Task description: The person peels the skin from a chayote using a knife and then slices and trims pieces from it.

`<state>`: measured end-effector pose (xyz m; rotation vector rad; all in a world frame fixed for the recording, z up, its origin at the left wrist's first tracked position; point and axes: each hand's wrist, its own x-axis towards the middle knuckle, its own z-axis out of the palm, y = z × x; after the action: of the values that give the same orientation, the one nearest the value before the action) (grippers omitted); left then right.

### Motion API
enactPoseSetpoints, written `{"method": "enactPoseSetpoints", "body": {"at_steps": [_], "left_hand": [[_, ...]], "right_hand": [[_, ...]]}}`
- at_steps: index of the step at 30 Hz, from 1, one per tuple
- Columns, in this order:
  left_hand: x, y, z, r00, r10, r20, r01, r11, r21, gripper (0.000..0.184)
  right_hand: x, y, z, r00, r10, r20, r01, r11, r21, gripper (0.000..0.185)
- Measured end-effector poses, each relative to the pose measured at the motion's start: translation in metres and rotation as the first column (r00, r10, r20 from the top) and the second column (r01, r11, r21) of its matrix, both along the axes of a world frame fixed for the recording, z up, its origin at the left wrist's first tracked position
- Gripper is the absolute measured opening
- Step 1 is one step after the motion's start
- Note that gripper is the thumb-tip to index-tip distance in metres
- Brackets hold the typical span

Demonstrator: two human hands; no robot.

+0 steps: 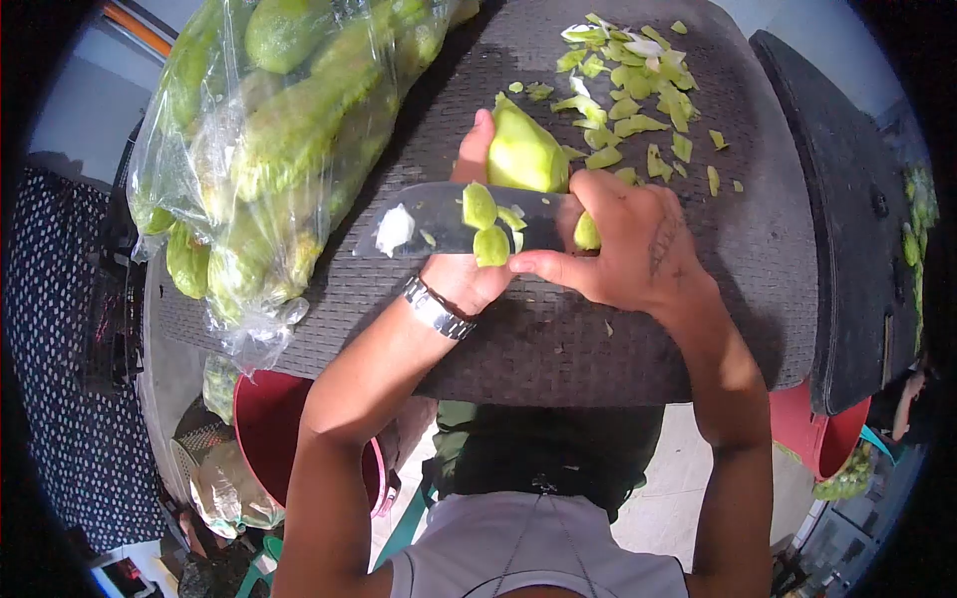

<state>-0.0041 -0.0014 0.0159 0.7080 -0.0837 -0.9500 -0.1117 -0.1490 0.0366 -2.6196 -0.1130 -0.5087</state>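
Observation:
My left hand (pixel 467 274), with a metal watch at the wrist, is wrapped round a pale green chayote (pixel 528 149). Its thumb lies along the fruit's left side, and most of its fingers are hidden under the blade. In my right hand (pixel 633 239) is a broad knife (pixel 384 214), its blade lying crosswise over my left palm on the near side of the chayote. Several bits of green peel (pixel 479 205) and a white scrap (pixel 396 230) stick to the blade. The knife's handle is covered by my right fingers.
A clear plastic bag (pixel 289 169) full of chayotes lies on the left of the dark woven-pattern table (pixel 558 349). Loose peelings (pixel 638 85) are scattered beyond the fruit. Red tubs (pixel 264 429) stand below the table edge, and a black chair back (pixel 797 199) is at the right.

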Motion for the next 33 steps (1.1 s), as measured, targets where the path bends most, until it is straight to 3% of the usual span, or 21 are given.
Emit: {"method": "enactPoseSetpoints", "body": {"at_steps": [2, 7, 10, 11, 12, 14, 20, 21, 24, 30, 33], "left_hand": [[0.001, 0.0, 0.0, 1.0, -0.015, -0.023, 0.014, 1.0, -0.017, 0.063], [0.001, 0.002, -0.001, 0.994, -0.003, 0.106, 0.002, 1.0, 0.006, 0.059], [-0.003, -0.009, 0.004, 0.956, 0.289, -0.042, -0.288, 0.957, 0.025, 0.052], [-0.009, -0.005, 0.015, 0.972, 0.21, 0.103, -0.216, 0.974, 0.059, 0.047], [-0.003, -0.001, 0.013, 0.984, 0.117, 0.134, -0.125, 0.991, 0.051, 0.048], [-0.003, -0.004, 0.017, 0.984, 0.142, 0.109, -0.15, 0.986, 0.073, 0.048], [0.001, -0.004, -0.001, 0.989, 0.144, 0.038, -0.146, 0.987, 0.065, 0.049], [0.002, 0.001, 0.0, 0.998, 0.027, 0.061, -0.027, 1.0, -0.001, 0.051], [0.002, 0.0, 0.009, 1.0, -0.013, -0.027, 0.013, 1.0, 0.01, 0.053], [0.006, 0.003, 0.007, 0.998, -0.058, 0.004, 0.058, 0.998, -0.021, 0.054], [0.005, -0.002, 0.01, 0.986, 0.164, 0.016, -0.164, 0.982, 0.096, 0.056]], "right_hand": [[-0.002, 0.0, 0.004, 0.996, -0.012, -0.085, 0.015, 0.999, 0.03, 0.071], [-0.001, -0.006, 0.005, 0.997, -0.029, -0.065, 0.032, 0.999, 0.04, 0.071], [0.001, -0.026, 0.01, 0.992, -0.123, -0.033, 0.125, 0.986, 0.109, 0.06], [0.002, -0.036, 0.012, 0.987, -0.161, -0.024, 0.163, 0.977, 0.137, 0.057], [0.004, -0.047, 0.012, 0.981, -0.185, -0.053, 0.192, 0.962, 0.193, 0.058], [0.007, -0.064, 0.013, 0.966, -0.23, -0.116, 0.255, 0.918, 0.304, 0.062], [0.0, -0.019, 0.016, 0.99, -0.05, -0.131, 0.079, 0.971, 0.225, 0.064], [-0.001, -0.012, 0.013, 0.992, -0.008, -0.127, 0.035, 0.978, 0.206, 0.066], [0.001, -0.005, 0.008, 0.988, 0.01, -0.153, 0.017, 0.985, 0.171, 0.069], [-0.001, -0.008, 0.01, 0.993, -0.016, -0.121, 0.028, 0.995, 0.101, 0.068], [0.003, -0.023, 0.01, 0.988, -0.116, -0.105, 0.128, 0.985, 0.115, 0.065]]}}
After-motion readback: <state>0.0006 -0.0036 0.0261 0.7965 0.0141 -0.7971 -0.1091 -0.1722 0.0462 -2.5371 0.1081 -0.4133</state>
